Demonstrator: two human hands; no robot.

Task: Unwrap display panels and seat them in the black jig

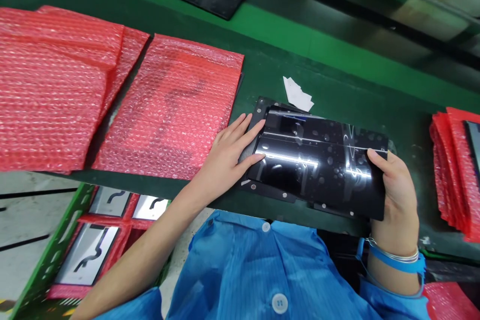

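- My left hand [228, 152] lies flat, fingers extended, pressing the left end of the glossy black rectangular glass panel [315, 160]; it grasps nothing.
- My right hand [393, 180] is clenched on the panel's right end, thumb on top.
- The panel lies on the dark green bench surface [337, 65], over a matt black backing plate [262, 190] that shows along its left and near edges.
- The panel's long axis runs left to right between my hands, with both hands at its ends.
- A red bubble-wrap pouch [172, 105] lies just left of my left hand.
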